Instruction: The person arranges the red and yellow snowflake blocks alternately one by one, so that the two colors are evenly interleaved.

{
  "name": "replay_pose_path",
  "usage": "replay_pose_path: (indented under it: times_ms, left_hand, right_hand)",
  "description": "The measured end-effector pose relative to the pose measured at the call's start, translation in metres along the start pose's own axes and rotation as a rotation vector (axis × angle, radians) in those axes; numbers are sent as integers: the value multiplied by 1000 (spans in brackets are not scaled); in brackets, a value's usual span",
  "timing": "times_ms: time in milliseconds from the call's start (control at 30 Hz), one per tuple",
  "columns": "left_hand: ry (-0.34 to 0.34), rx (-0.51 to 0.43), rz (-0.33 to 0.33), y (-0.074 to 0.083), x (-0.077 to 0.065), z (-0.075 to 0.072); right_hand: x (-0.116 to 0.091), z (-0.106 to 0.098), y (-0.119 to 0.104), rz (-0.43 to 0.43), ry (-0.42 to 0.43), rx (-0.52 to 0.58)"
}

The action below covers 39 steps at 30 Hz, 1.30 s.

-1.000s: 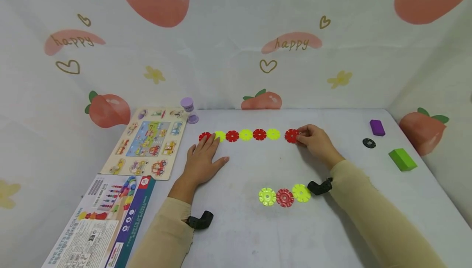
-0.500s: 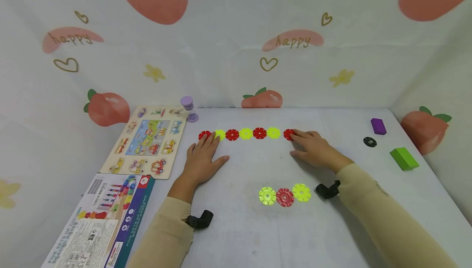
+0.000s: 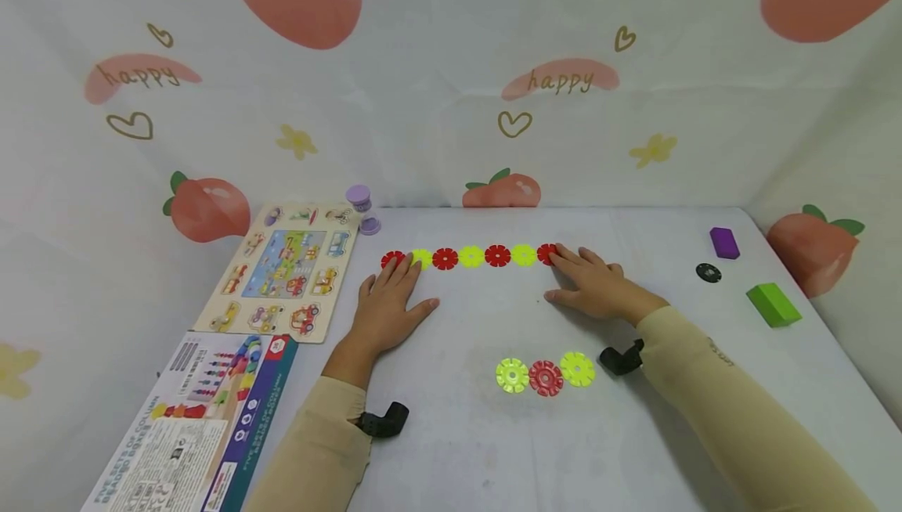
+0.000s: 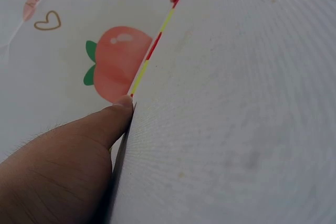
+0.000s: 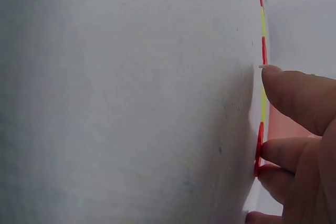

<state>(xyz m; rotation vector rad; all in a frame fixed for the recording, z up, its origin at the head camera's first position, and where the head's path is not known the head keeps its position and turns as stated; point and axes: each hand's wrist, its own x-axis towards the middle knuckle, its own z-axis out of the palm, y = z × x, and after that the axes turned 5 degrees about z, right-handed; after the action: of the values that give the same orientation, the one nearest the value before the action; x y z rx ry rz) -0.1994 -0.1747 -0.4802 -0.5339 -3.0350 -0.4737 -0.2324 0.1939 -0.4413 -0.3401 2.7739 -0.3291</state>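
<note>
Row of seven flower-shaped discs, red and yellow by turns, lies near the far edge of the table. My left hand rests on its left end with fingers stretched and grasping nothing; they hide part of the first red disc and of the yellow disc beside it. My right hand is also released: its fingers are extended, and their tips touch the last red disc. Whether this disc meets its yellow neighbour, I cannot tell.

Behind the left end stands an hourglass with purple caps, next to a wooden puzzle board. Nearer to me, at the left side, lies a printed box. Three more discs, yellow, red and yellow, are side by side between my forearms, near the black device on my right wrist. Far to the right, well apart from the row, lie a purple block, a black round chip and a green block.

The table top is white, with some faint stains. Behind it hangs pale fabric, printed with peaches, hearts, yellow flowers and the word "happy".
</note>
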Motion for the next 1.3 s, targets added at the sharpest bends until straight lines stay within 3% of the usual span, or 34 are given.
replay_pose_path:
  times_ms: [400, 533, 600, 700, 867, 933, 1033, 1100, 1167, 1300]
  left_hand:
    - [-5, 5, -5, 1, 0, 0]
    - [-5, -3, -9, 1, -1, 0]
    - [-6, -9, -9, 0, -1, 0]
    - [-6, -5, -9, 0, 0, 2]
    - [-4, 1, -6, -2, 1, 3]
    - [-4, 4, -8, -3, 2, 3]
    - [-6, 10, -11, -3, 3, 4]
    - [-6, 12, -10, -3, 3, 4]
    - [-8, 14, -10, -3, 3, 5]
    - [-4, 9, -7, -2, 2, 3]
  right_hand:
    - [-1, -4, 1, -14, -25, 47]
    - [-1, -5, 0, -28, 8, 97]
    - [-6, -9, -2, -51, 37, 199]
    - [-22, -19, -6, -121, 66, 464]
    - [-54, -33, -20, -418, 44, 915]
    - [-65, -32, -27, -548, 19, 1037]
    - [-78, -20, -35, -646, -26, 1153]
    - [-84, -6, -39, -633, -46, 1160]
    - [-87, 12, -39, -568, -79, 1133]
    - [-84, 44, -39, -462, -138, 1016]
